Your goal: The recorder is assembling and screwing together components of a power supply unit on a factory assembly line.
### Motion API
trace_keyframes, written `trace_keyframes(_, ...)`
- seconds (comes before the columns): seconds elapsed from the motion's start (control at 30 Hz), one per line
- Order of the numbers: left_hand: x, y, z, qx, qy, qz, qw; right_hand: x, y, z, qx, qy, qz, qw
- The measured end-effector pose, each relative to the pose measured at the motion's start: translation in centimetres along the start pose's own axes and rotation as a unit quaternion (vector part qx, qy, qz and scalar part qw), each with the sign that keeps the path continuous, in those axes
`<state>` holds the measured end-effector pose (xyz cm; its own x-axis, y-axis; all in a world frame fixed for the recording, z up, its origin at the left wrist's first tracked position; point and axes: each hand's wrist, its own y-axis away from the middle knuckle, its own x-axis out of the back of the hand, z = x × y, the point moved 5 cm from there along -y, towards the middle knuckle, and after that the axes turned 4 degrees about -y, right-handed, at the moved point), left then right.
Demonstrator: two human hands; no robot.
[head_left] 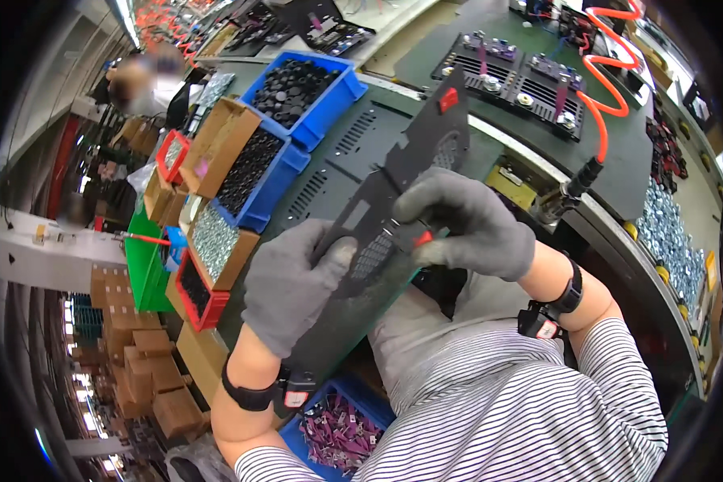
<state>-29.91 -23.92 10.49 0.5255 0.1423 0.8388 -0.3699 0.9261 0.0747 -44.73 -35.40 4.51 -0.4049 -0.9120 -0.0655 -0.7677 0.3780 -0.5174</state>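
A black sheet-metal panel [428,127] with mesh vents and cut-outs stands tilted above the bench. My left hand [289,281], in a grey glove, grips its left end between thumb and fingers. At its far end sits a red switch [448,100]. My gloved right hand [482,223] is closed at the panel's near side, pinching a small red-and-black switch [422,238] against it or close to it; whether the switch sits in a cut-out is hidden by the fingers. More flat black slotted panels [352,165] lie on the bench behind.
Blue bins of black round caps [329,71] and small black parts [253,173] stand left, beside boxes of silver screws [214,241]. A blue bin of purple parts [341,430] is below. Right are a fixture [510,80], an orange coiled hose [606,68] and loose metal parts [668,229].
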Motion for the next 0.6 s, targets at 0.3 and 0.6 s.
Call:
trace_keyframes(0.3, 0.5, 0.2, 0.3, -0.055, -0.093, 0.054, 0.993, -2.0, -1.5, 0.7, -0.019, 0.064, 0.089, 0.994)
trace_keyframes(0.6, 0.8, 0.0, 0.8, -0.091, -0.116, 0.045, 0.988, -2.3, -2.9, 1.0, -0.032, 0.005, 0.060, 0.998)
